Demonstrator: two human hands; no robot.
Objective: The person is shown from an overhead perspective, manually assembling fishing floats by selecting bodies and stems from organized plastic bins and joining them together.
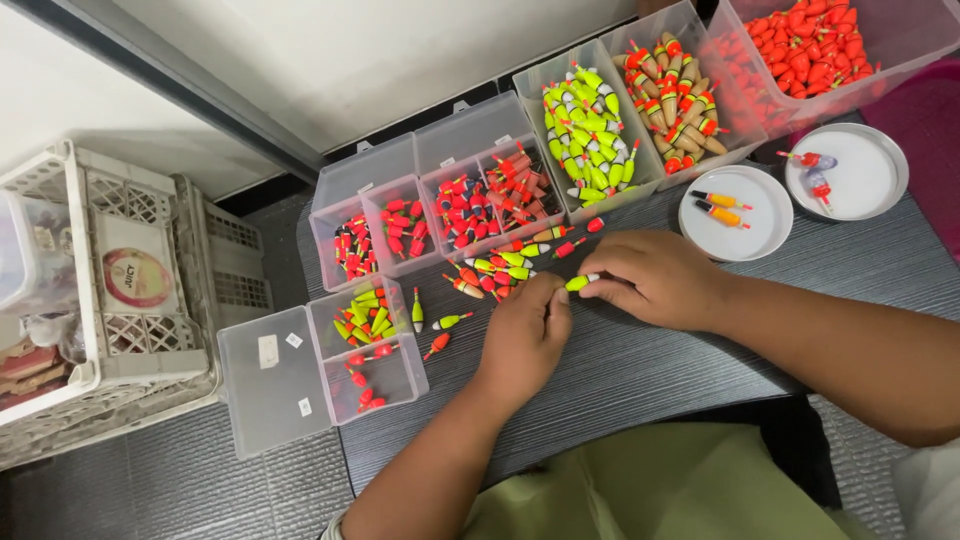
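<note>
Your left hand [523,335] and right hand [655,277] meet over the dark, ribbed tabletop [640,370], and between them sits a small yellow-green float [579,283] with a white tip. The fingers of both hands are pinched on it, the left at one end, the right at the other, just above the tabletop near its middle.

Just left of your hands lies a loose heap of floats [497,268]: smooth, tapered little bodies in orange, yellow-green and white. Behind them a clear plastic compartment box [440,205] holds red and black pieces, and a smaller clear box [365,345] with its lid swung open holds yellow-green and red ones; two small white stickers mark that lid.

Further back stand clear tubs: one of yellow-green floats [588,130], one of tan and orange floats [675,95], one of red floats [815,45]. Two round white lids [735,212] lie to the right, each carrying a couple of floats. A white lattice crate [110,270] on the floor at left holds a container with a round red and yellow label.
</note>
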